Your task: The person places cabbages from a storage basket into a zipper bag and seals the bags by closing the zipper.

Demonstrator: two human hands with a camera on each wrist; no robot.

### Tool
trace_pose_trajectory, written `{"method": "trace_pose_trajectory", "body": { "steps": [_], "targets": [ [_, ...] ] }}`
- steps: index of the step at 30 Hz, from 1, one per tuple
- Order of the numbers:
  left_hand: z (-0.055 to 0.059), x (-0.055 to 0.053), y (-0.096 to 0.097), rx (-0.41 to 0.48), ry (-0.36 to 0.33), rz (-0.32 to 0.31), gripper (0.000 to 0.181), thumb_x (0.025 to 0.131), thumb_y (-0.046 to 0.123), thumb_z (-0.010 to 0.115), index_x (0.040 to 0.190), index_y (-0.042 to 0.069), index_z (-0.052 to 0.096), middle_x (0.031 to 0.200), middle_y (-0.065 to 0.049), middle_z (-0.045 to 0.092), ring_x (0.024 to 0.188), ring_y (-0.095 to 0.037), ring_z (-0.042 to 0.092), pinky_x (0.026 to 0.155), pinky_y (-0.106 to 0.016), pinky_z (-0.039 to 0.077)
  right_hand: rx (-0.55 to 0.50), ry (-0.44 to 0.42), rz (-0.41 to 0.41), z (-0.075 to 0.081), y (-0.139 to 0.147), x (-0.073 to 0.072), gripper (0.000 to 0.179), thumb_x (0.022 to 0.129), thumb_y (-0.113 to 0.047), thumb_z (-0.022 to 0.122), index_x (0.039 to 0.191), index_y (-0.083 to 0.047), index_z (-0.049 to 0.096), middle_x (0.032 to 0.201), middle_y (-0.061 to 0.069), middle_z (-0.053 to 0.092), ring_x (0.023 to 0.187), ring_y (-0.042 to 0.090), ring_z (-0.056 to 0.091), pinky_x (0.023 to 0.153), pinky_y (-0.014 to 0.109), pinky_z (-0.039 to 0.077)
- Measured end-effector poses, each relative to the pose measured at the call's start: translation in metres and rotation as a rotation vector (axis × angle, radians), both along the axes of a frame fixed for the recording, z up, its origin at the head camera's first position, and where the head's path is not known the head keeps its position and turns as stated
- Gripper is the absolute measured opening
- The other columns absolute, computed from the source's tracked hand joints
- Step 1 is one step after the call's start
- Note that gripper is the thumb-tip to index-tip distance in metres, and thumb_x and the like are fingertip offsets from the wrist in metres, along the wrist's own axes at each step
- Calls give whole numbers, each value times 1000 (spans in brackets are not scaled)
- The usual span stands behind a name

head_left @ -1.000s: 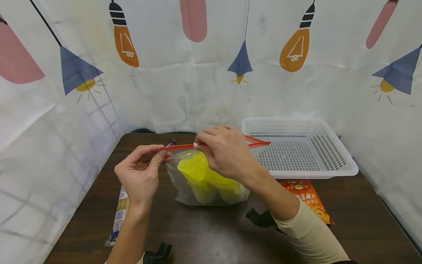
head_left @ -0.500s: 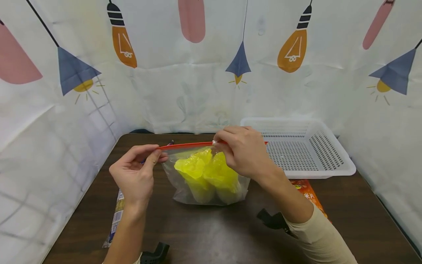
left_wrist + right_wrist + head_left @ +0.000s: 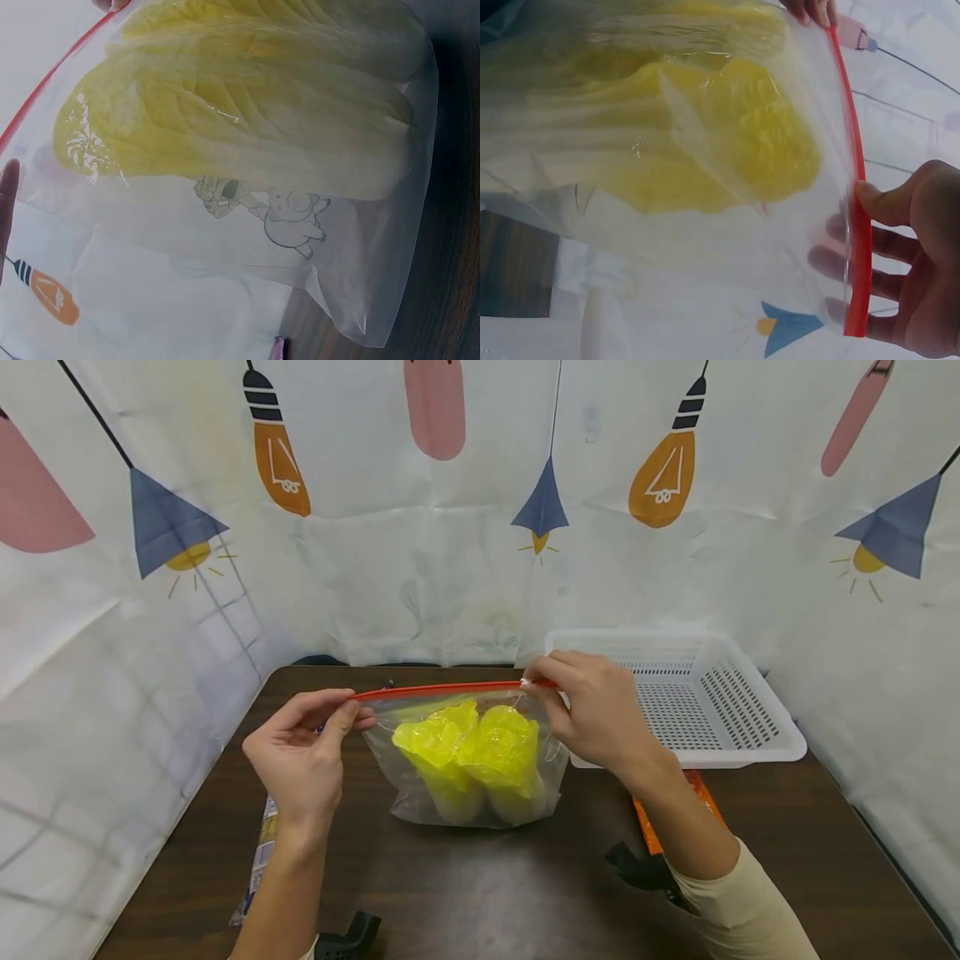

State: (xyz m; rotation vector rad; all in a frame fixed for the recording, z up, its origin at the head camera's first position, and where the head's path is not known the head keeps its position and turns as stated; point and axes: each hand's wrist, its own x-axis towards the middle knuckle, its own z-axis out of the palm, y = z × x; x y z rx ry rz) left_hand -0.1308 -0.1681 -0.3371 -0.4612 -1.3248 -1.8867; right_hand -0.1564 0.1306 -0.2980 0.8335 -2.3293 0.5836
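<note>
A clear slider bag (image 3: 558,752) with a red zip strip (image 3: 435,689) stands upright on the brown table. Inside are two yellow napa cabbages (image 3: 442,735) with pale bases. My left hand (image 3: 300,760) pinches the strip's left end, thumb in front and fingers behind. At the other end, my right hand (image 3: 596,710) pinches the strip beside the small white slider (image 3: 525,683). In the right wrist view, my right thumb (image 3: 881,202) presses the strip while fingers show through the film. A pig-like drawing (image 3: 296,217) marks the film in the left wrist view.
Behind my right hand stands a white perforated basket (image 3: 750,756). An orange snack packet (image 3: 645,827) lies partly under my right forearm. A long printed packet (image 3: 258,860) lies by my left forearm. A patterned curtain (image 3: 450,568) encloses the table's back and sides.
My right hand has slid to the right along the strip with the slider, and the gap in the strip at that end has closed. My left hand has drifted slightly left.
</note>
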Motion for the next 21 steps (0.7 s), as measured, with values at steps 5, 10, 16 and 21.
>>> {"method": "trace_pose_trajectory", "body": {
  "steps": [5,10,16,21],
  "targets": [
    [-1,-1,-1,15,3,-3,22,80,-20,77,92,-32,63,78,-22,74,62,-25,75,62,-35,64,-22,-12,-4,-2,6,1,4,97,-19,73,95,-17,74,83,-4,69,65,15,54,56,29,45],
    [0,-1,-1,27,10,-7,24,79,-20,78,92,-33,63,78,-23,74,61,-26,75,61,-36,64,-44,-8,3,-3,13,2,2,94,-18,76,95,-17,75,85,-5,70,65,12,54,54,28,45],
    [1,-1,-3,36,16,-3,23,79,-21,77,91,-33,62,78,-23,74,60,-27,75,61,-36,64,-52,7,18,-5,22,1,4,93,-18,78,95,-19,75,89,-6,73,68,10,60,56,29,50],
    [1,-1,-4,33,26,6,21,79,-23,75,91,-34,62,77,-22,74,59,-26,75,60,-35,64,-57,0,21,-6,29,1,4,94,-17,77,96,-16,75,90,-5,74,65,9,58,56,28,50]
  ]
}}
